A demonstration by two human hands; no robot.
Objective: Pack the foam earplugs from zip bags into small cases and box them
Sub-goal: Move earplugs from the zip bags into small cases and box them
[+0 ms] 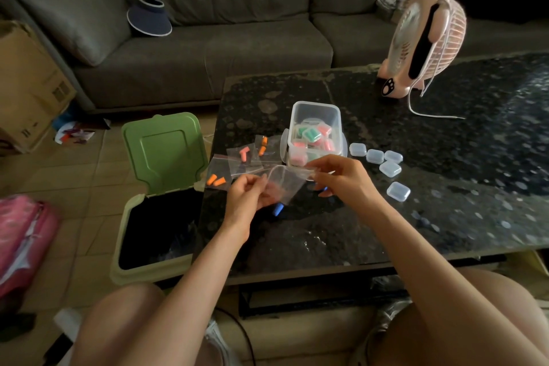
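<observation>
mid-frame, my left hand (pixel 248 197) and right hand (pixel 341 180) each pinch an edge of 1 clear zip bag (pixel 286 183), blue earplug (pixel 276 210) beneath.

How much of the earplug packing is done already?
Partly. Filled cases already sit in the clear box. The left hand and right hand hold a zip bag, a blue earplug beneath. Three full bags and five empty cases wait.

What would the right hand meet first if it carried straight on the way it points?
Probably the left hand. The right hand points leftward along the clear zip bag that both hands pinch, though depth is uncertain.
</observation>
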